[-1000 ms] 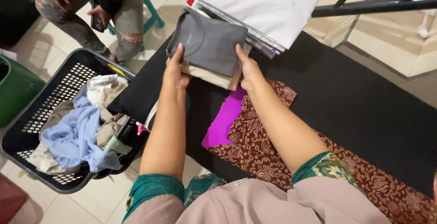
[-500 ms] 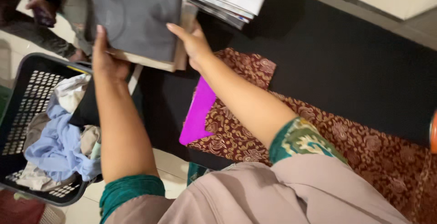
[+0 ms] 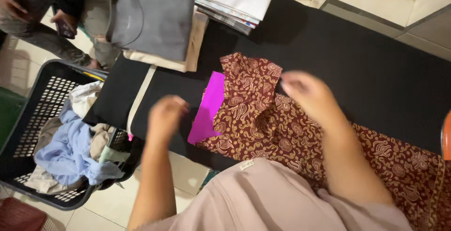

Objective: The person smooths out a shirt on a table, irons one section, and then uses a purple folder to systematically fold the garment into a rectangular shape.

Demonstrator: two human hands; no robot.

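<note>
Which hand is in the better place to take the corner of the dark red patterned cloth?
Probably the right hand: it is right at the folded corner of the patterned cloth. The left hand is over the black surface, beside the magenta piece.

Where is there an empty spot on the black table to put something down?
The bare black table on the far side of the brown patterned cloth is free, right of the stacked folded clothes. The near left is crowded: the magenta piece, both hands, and the full laundry basket.
</note>
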